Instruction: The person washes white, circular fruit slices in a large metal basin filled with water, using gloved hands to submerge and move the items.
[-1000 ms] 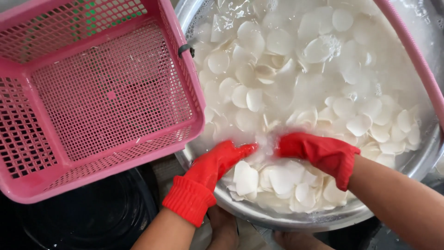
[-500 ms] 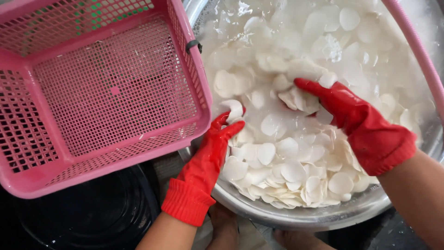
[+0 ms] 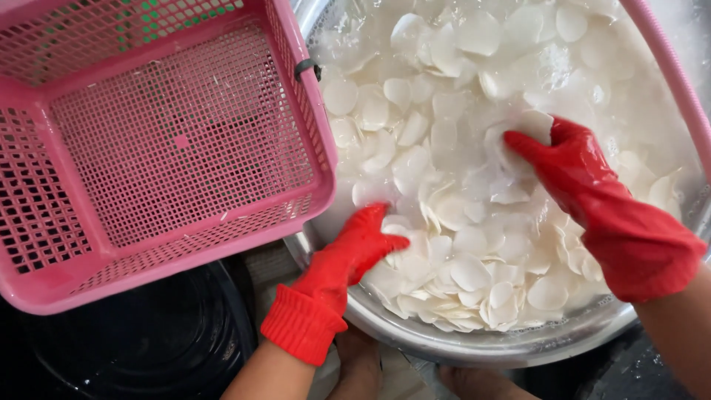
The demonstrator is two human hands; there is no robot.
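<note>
- Left hand [image 3: 355,248], red glove on, lies palm-down at the near-left edge of the slices [image 3: 459,222]; the grip looks flat and loosely spread, fingers pressed onto the heap, pinching nothing.
- Right hand [image 3: 585,185], gloved the same, sits farther out and to the right, fingers [image 3: 522,144] curled down over a clump of slices; whether it truly clasps them or just presses, hard to tell through the wet pile.
- The two hands are well apart, with slices heaped between them.
- Slices: thin, white, roundish, soaking in cloudy water, filling the bowl [image 3: 518,344] edge to edge, piled highest at the near rim.
- Bowl is wide and metal, with a pink rim [image 3: 670,67] curving down its right side.
- Pink basket [image 3: 185,141], mesh-walled, sits just left, its corner overlapping the bowl's rim.
- A dark round tub [image 3: 148,341] lies below the basket.
</note>
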